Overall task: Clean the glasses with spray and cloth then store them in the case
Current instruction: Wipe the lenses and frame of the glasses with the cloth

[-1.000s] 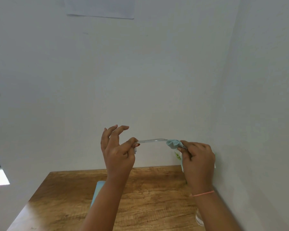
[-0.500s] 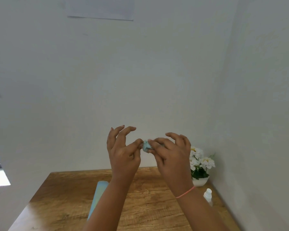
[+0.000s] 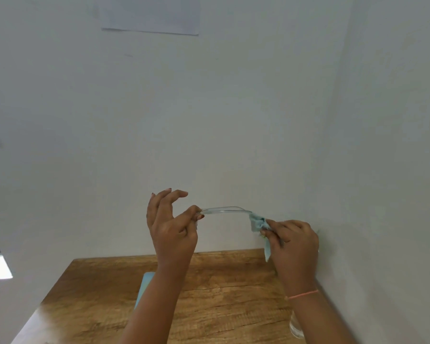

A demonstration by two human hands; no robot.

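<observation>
Held in the air above the far edge of a wooden desk: glasses, seen only as one thin clear side arm lying level between two hands; lenses not to be made out. Pinched at the arm's left end by the left hand, grip clamped on it with thumb and forefinger, remaining fingers lifted and loosely spread. Bunched against the arm's other end and touching it, a pale blue cloth, one tail hanging down toward the desk's back right corner. Clamped on that cloth, the grip of the right hand, fingers curled around the fabric, back of the hand toward the camera. Thin pink thread around the right wrist, above the desk's right side. Flat on the desk near its middle, a pale blue case, mostly hidden behind the left forearm; open or closed, impossible to tell. At the desk's right edge, close to the viewer, a clear container, half covered by the right forearm. Behind the desk and to its right, plain white walls, with a sheet of paper fixed high above the desk.
</observation>
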